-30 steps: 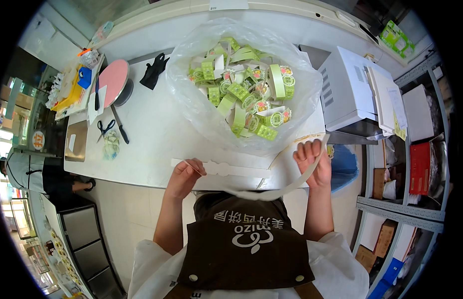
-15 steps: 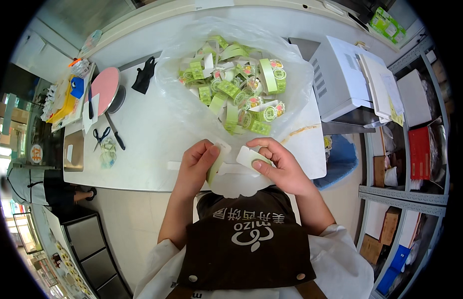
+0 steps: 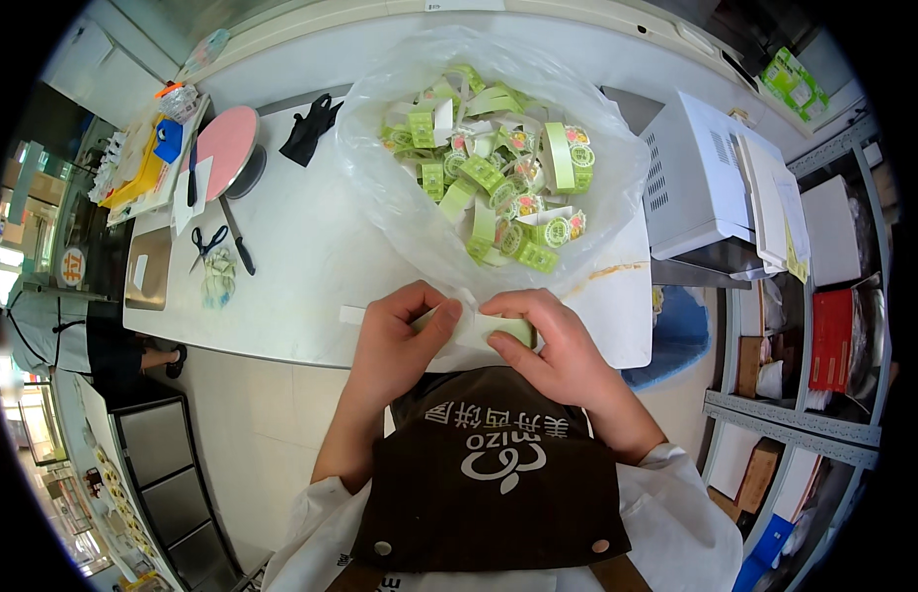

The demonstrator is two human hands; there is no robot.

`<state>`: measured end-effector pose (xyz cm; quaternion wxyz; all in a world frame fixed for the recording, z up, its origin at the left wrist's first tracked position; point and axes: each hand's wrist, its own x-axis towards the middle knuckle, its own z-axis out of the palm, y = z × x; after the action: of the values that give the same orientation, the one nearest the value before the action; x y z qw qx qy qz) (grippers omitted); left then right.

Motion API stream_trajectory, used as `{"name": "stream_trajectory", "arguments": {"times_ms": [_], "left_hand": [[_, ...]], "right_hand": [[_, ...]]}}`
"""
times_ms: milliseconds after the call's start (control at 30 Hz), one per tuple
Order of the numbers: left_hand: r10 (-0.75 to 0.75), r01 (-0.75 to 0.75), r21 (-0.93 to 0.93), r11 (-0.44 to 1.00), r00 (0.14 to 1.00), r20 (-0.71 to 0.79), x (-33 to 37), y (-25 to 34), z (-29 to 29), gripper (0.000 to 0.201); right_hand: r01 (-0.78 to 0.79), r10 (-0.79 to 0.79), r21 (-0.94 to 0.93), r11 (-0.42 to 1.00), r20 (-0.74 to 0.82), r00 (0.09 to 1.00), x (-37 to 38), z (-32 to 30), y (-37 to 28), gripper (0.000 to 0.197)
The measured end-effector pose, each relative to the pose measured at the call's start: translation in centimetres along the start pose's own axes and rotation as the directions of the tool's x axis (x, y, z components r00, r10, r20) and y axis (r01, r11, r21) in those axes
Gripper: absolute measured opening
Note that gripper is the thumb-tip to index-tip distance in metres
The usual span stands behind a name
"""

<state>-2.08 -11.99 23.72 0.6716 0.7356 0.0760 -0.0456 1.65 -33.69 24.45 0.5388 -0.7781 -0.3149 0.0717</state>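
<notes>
Between my hands, near the table's front edge, is a pale green and white card strip. My left hand pinches one end of it, thumb against the fingers. The other end is gripped by my right hand, its thumb pressed on the green face. Both ends meet or nearly meet; my fingers hide the join. Just beyond lies a large clear plastic bag, spread wide and holding many green and white card bands, several of them bent into loops. A white strip sticks out beside my left hand.
To the left are scissors, a knife, a crumpled wrapper, a pink turntable and a black glove-like item. A white microwave-like appliance stands right, beside shelves. Someone stands far left.
My hands have come together, bringing the two card ends from apart to close against each other. The view has shifted slightly, so the table and bag appear farther right.
</notes>
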Motion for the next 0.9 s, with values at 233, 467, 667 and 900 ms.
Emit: {"name": "stream_trajectory", "arguments": {"times_ms": [233,467,667,900], "left_hand": [[0.024,-0.025,0.076,0.997,1.000,0.018,0.9,0.5,0.1,0.011],[0.038,-0.053,0.210,0.976,0.997,0.073,2.2,2.0,0.4,0.011],[0.265,-0.374,0.423,0.826,0.918,0.294,3.2,2.6,0.1,0.039],[0.348,-0.492,0.509,0.707,0.868,0.355,4.0,1.7,0.2,0.047]], "right_hand": [[-0.011,0.011,-0.008,1.000,0.020,1.000,0.9,-0.4,0.5,0.036],[-0.032,0.032,0.012,0.999,-0.035,0.999,2.0,-0.6,1.4,0.035],[-0.172,0.180,0.109,0.979,-0.074,0.981,2.3,-0.6,2.5,0.030],[-0.179,0.191,0.195,0.964,-0.046,0.981,2.9,-0.6,3.6,0.028]]}}
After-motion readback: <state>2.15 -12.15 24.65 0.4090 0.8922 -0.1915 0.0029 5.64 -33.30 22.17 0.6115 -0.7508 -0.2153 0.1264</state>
